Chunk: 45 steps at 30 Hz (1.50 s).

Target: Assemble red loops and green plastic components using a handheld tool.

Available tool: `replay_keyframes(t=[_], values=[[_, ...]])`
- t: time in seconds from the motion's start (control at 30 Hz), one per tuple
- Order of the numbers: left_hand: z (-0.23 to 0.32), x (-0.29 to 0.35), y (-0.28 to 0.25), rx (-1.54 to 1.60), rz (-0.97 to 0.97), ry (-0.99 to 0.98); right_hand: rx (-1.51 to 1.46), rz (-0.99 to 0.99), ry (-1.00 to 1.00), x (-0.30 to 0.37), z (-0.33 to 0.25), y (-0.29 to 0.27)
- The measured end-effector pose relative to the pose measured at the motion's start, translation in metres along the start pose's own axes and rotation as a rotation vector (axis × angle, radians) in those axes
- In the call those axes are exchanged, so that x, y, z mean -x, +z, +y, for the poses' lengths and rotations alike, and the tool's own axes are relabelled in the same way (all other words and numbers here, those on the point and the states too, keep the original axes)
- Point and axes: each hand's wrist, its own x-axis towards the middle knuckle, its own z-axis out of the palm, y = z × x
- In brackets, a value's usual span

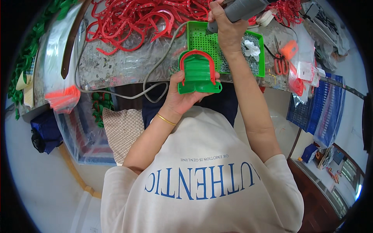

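My left hand (178, 95) is closed round the lower edge of a green moulded plastic piece (199, 72) with a ribbed hollow. A red U-shaped strip (213, 66) runs along its rim. Up and to the right, my right hand (229, 33) grips a grey electric screwdriver (244, 8), with its tip pointing down-left over a shallow green tray (262, 58). The tray's left part has a perforated floor; small metal screws (251, 66) and a crumpled white tissue (251, 48) lie in the right part, which my right wrist partly hides.
A heap of red curved strips (136, 21) covers the back of the worktable (105, 70). A grey cable (155, 66) loops across its front edge. Red-handled scissors (280, 64) lie right of the tray. Clear plastic bags (62, 73) hang at the left; blue crates (316, 108) stand at the right.
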Motion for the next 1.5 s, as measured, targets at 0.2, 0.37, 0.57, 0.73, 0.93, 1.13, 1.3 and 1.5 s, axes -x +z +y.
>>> replay_keyframes(t=[0.2, 0.37, 0.57, 0.73, 0.93, 1.13, 1.3, 1.5], values=[[0.002, 0.001, 0.004, -0.034, 0.018, -0.001, -0.03, 0.006, 0.008, 0.001, 0.002, 0.005], [0.002, 0.0, 0.002, -0.027, -0.002, 0.002, 0.147, 0.007, 0.094, 0.002, 0.001, 0.006], [0.004, 0.001, -0.001, -0.015, -0.009, -0.022, -0.204, -0.022, -0.022, 0.002, 0.014, 0.004], [0.005, 0.0, 0.002, -0.008, -0.03, -0.025, -0.027, 0.066, 0.03, -0.005, -0.022, 0.009], [0.004, 0.001, 0.001, 0.02, -0.01, -0.018, -0.192, 0.031, 0.088, 0.003, -0.078, 0.031], [0.005, 0.0, 0.002, 0.032, -0.034, -0.023, -0.1, -0.07, 0.105, 0.018, -0.082, 0.032], [0.004, -0.001, 0.0, 0.045, -0.058, -0.022, -0.053, -0.039, 0.105, 0.022, -0.073, 0.029], [0.003, -0.001, -0.003, 0.019, -0.052, -0.003, -0.035, -0.049, 0.136, 0.027, -0.072, 0.031]])
